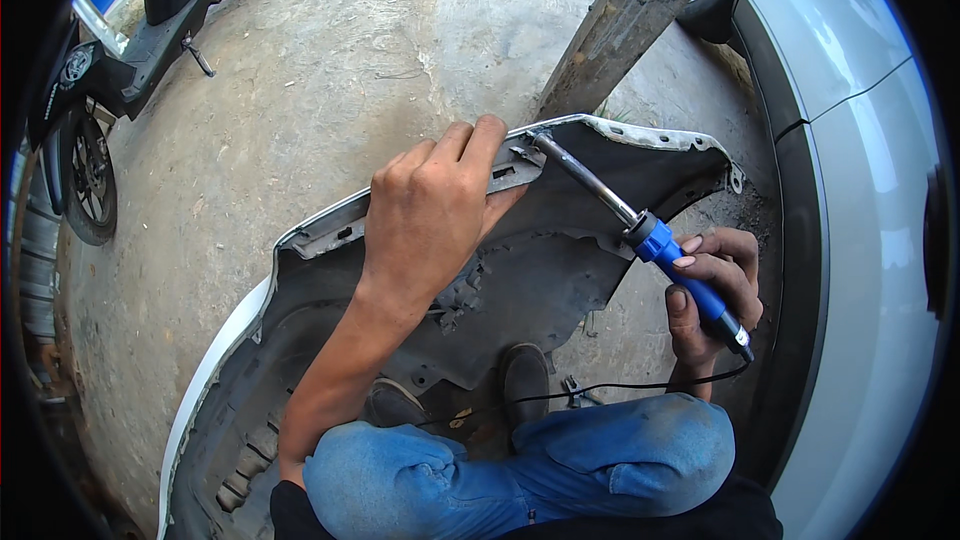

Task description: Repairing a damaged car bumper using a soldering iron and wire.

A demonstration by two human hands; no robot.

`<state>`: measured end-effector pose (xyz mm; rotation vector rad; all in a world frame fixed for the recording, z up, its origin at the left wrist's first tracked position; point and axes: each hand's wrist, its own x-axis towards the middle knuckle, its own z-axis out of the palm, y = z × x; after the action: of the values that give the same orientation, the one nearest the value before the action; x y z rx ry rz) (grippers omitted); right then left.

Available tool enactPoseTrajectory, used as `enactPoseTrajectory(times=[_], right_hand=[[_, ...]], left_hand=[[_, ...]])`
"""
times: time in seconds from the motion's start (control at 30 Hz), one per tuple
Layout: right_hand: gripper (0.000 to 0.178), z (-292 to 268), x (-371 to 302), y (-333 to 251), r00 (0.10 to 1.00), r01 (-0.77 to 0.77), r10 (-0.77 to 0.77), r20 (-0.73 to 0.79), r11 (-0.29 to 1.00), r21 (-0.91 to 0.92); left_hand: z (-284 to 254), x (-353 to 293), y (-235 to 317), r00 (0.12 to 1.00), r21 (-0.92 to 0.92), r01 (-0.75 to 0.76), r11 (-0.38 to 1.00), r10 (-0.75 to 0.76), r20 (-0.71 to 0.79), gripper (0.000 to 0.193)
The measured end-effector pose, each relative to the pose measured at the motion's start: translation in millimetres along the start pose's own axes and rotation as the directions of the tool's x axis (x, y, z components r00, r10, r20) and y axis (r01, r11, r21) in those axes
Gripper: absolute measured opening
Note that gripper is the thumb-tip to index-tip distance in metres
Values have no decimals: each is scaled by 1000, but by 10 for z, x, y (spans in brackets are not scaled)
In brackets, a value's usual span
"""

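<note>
A car bumper (330, 285), dark on its inner side with a white outer edge, stands tilted in front of my knees. My left hand (425, 200) grips its upper edge, fingers over the rim and thumb on the inner side. In my right hand (715, 285) is a soldering iron (690, 265) with a blue handle and a long metal barrel. The iron's tip meets the bumper's upper rim just right of my left fingers. From the handle's end a black cord (620, 390) runs left across my legs.
A white car (870, 160) stands close on the right. A wooden post (625, 35) rises behind the bumper. At the far left is a black motorcycle (120, 70) on the concrete floor (330, 70). A small tool-like metal piece (575, 390) lies near my shoe (525, 380).
</note>
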<state>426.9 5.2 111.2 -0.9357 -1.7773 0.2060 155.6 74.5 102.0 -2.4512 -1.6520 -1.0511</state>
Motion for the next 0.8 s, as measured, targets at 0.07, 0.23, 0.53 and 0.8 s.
enactPoseTrajectory(times=[0.07, 0.23, 0.53, 0.8], right_hand=[[22, 23, 15, -9, 1000, 5, -5, 9, 1000, 7], [23, 28, 27, -14, 1000, 17, -17, 19, 1000, -19], [22, 2, 39, -19, 1000, 24, -23, 17, 999, -36], [21, 18, 67, -36, 1000, 27, -27, 10, 998, -52]], left_hand=[[-5, -1, -11, 1000, -10, -8, 1000, 8, -6, 46], [0, -9, -13, 1000, -6, -7, 1000, 7, -9, 46], [3, -8, -19, 1000, -2, -7, 1000, 7, -3, 45], [23, -16, -25, 1000, -15, -10, 1000, 10, -8, 46]])
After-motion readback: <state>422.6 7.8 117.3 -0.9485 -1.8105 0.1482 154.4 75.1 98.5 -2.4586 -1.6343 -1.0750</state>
